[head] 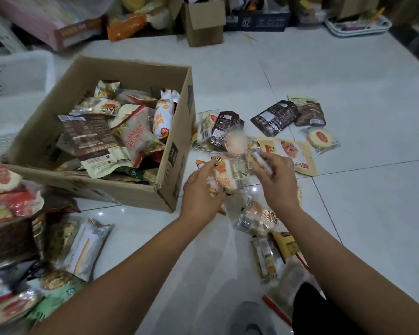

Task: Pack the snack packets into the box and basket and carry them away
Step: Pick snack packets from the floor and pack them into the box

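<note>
Head view, both hands pinching snack packets between them, just right of cardboard box

One wide-angle camera, worn on the person's head, looks forward and steeply down at the glossy white tiled floor. It sits close. Both bare forearms enter from the bottom edge, and the left hand and right hand meet just right of centre, gripping clear-wrapped snack packets. The open brown cardboard box fills the left-centre. The white perforated plastic basket is cut by the left edge.
</note>
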